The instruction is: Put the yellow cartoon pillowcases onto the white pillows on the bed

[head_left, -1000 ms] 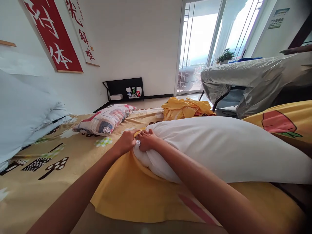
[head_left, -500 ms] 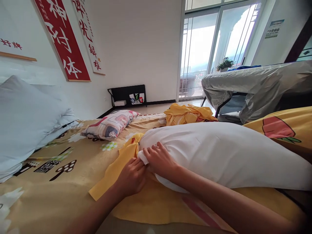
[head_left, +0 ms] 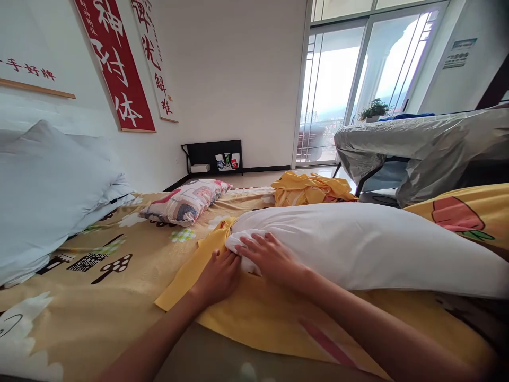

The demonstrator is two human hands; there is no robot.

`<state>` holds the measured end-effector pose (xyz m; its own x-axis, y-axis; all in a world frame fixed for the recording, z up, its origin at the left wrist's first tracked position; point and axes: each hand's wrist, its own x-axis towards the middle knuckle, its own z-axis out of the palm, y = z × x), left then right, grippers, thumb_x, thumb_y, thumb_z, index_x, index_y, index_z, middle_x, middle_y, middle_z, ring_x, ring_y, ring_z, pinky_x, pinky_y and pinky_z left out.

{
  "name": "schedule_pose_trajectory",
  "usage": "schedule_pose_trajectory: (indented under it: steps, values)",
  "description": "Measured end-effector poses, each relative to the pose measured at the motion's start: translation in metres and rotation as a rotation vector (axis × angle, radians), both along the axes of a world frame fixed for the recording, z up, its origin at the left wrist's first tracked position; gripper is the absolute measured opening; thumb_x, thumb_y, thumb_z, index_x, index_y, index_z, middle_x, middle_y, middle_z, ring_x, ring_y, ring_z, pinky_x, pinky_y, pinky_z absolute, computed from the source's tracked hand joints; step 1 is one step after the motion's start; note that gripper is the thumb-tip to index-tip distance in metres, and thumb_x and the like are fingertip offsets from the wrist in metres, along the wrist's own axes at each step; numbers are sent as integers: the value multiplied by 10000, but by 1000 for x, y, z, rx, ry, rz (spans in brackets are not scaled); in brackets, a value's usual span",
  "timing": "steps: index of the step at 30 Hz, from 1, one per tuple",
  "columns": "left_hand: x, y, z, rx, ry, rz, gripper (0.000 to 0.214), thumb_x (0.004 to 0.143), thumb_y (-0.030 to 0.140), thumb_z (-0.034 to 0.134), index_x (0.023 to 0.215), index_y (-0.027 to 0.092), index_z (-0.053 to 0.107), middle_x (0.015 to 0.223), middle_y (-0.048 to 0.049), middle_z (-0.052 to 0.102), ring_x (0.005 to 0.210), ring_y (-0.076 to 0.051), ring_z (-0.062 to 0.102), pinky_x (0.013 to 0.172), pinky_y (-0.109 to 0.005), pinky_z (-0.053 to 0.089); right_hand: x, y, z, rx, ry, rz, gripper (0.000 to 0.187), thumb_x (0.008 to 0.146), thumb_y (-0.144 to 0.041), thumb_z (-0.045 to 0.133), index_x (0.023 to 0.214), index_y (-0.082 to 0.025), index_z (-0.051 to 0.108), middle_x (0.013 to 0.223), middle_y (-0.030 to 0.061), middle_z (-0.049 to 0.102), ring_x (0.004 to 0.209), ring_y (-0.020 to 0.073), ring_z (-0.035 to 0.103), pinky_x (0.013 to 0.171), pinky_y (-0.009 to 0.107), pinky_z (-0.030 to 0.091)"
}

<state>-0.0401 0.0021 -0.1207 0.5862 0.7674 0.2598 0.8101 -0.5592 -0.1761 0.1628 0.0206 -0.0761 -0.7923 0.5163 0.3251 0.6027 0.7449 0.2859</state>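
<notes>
A long, plump white pillow (head_left: 338, 244) lies across the bed on a yellow cloth cover (head_left: 238, 313), which spreads out under its near side and left end. At that left end my left hand (head_left: 220, 276) has its fingers curled on the pillow's lower edge, thumb raised. My right hand (head_left: 270, 257) rests over the same corner with fingers stretched out on the white fabric. The two hands are close together, and some fingertips of the left are hidden in the folds.
A patchwork pillow (head_left: 186, 201) and a crumpled yellow cloth (head_left: 314, 188) lie farther back on the patterned bedsheet (head_left: 131, 297). Pale pillows (head_left: 59, 185) lean at the left. Beyond the bed stand a low black shelf (head_left: 214, 156) and a plastic-covered table (head_left: 421, 132).
The white corner flap pinched between both hands has been pressed down against the pillow. The fingers of my right hand have loosened and flattened. The view has shifted slightly left.
</notes>
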Motion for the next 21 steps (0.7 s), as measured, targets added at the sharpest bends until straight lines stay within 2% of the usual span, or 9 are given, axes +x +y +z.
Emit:
schedule_pose_trajectory:
  steps: [3, 5, 8, 11, 14, 16, 18, 21]
  values:
    - [-7, 3, 7, -80, -11, -26, 351, 849, 210, 429, 1193, 169, 489, 1250, -139, 580, 1227, -294, 464, 981, -601, 321, 0, 10, 17, -120, -15, 63, 678, 751, -95, 531, 1416, -139, 405, 1433, 142, 468, 1267, 292, 464, 1024, 455, 378]
    - [-10, 5, 13, -127, -16, -41, 309, 833, 236, 470, 1132, 181, 528, 1230, -124, 597, 1204, -296, 485, 977, -586, 326, -2, 16, 23, -182, -25, 71, 716, 706, -56, 531, 1409, -103, 406, 1412, 156, 490, 1257, 278, 480, 1025, 431, 375]
    - [-10, 8, 25, -216, -14, -67, 213, 819, 305, 534, 986, 197, 610, 1113, -88, 657, 1097, -277, 559, 942, -481, 376, -5, 26, 28, -277, -6, 76, 707, 674, -33, 531, 1372, -125, 466, 1376, 132, 535, 1223, 258, 520, 1008, 392, 384]
    - [-6, 7, 40, -302, -39, -125, 201, 806, 349, 575, 935, 216, 653, 1030, -53, 691, 1018, -237, 603, 911, -371, 404, -8, 39, 33, -365, 8, 73, 684, 673, -48, 533, 1342, -189, 514, 1307, 92, 601, 1173, 244, 558, 975, 369, 397]
    - [2, 2, 58, -296, -47, -112, 201, 817, 376, 556, 842, 201, 651, 929, -52, 701, 857, -208, 631, 742, -303, 432, -14, 49, 35, -410, -68, 52, 612, 698, -59, 517, 1289, -211, 564, 1211, 79, 660, 1112, 241, 588, 937, 356, 399]
    - [9, -1, 70, -229, -49, -96, 259, 866, 375, 479, 787, 184, 635, 842, -59, 693, 774, -201, 625, 675, -300, 409, -19, 51, 32, -439, -157, 71, 486, 710, -70, 525, 1157, -215, 649, 1102, 58, 706, 1026, 227, 621, 899, 336, 408]
    - [17, -3, 79, -150, -31, -121, 305, 892, 346, 423, 733, 171, 615, 764, -61, 678, 725, -197, 612, 734, -333, 404, -24, 50, 26, -464, -240, 112, 298, 690, -72, 565, 911, -201, 718, 920, 37, 740, 886, 208, 649, 852, 316, 422]
    - [25, -1, 79, -119, 4, -172, 290, 854, 268, 426, 598, 168, 519, 647, -45, 629, 644, -178, 567, 818, -383, 382, -27, 39, 14, -476, -288, 157, 138, 645, -49, 616, 649, -173, 678, 729, 29, 722, 747, 186, 643, 825, 314, 431]
